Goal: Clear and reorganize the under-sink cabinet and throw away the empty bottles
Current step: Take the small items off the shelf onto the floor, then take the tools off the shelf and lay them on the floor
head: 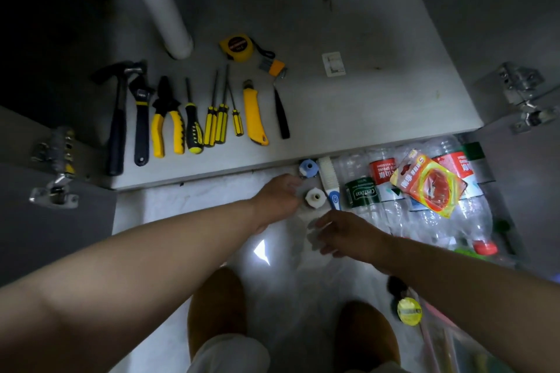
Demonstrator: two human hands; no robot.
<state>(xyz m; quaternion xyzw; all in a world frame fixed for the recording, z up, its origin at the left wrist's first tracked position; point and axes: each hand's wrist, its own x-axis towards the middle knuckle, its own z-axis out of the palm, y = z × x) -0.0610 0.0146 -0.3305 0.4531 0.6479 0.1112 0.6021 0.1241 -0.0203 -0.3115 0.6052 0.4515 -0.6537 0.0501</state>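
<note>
My left hand [281, 194] reaches down to the floor just in front of the cabinet floor [363, 100], back toward the camera and fingers curled under. Its tips are hidden, so I cannot tell whether it grips anything. It sits just beside a white plastic nut [315, 197] and just below a blue fitting [307, 167] at the cabinet's front edge. My right hand [342, 235] is low and near the left one, fingers loosely spread and only slightly bent. Their tips rest at a blurred pale patch on a clear plastic sheet [303, 269], and I see nothing clasped in it. The empty bottles [383, 172] lie in a heap on the floor to the right of both hands, close to my right wrist, with a red and yellow packet [428, 183] on top. A white brush [328, 182] lies between the nut and the bottles. Inside the cabinet I see a row of tools, from the hammer [118, 118] to the utility knife [254, 113], with a tape measure [238, 47] behind them.
</note>
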